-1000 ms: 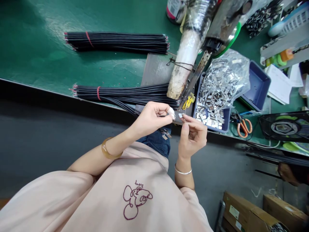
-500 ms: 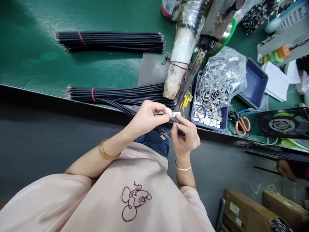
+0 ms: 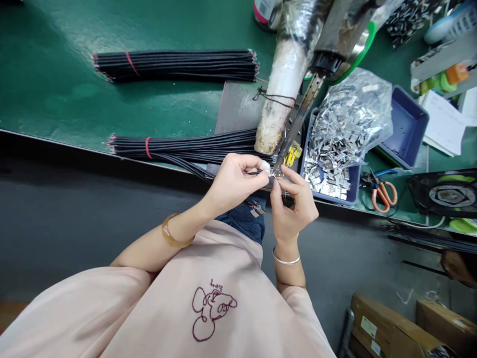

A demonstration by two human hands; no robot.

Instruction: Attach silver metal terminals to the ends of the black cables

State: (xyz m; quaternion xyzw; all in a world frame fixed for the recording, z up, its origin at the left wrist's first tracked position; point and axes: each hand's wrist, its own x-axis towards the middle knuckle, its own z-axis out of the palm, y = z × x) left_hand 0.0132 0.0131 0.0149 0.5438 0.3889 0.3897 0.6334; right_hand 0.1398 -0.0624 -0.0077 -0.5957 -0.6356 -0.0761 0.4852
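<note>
Fingers (image 3: 246, 161) of the left hand (image 3: 233, 184) were pressed together, thumb and forefinger pinching the end of a black wire (image 3: 256, 172) over the near edge of the green table (image 3: 167, 107). Fingertips (image 3: 278, 185) of the right hand (image 3: 294, 206) pinched what appeared to be a small metal clip (image 3: 276, 174) against the wire's end, a detail too small to resolve. Both hands lay just before a wire bundle (image 3: 186, 145) and beside a blue tray (image 3: 350, 186).
</note>
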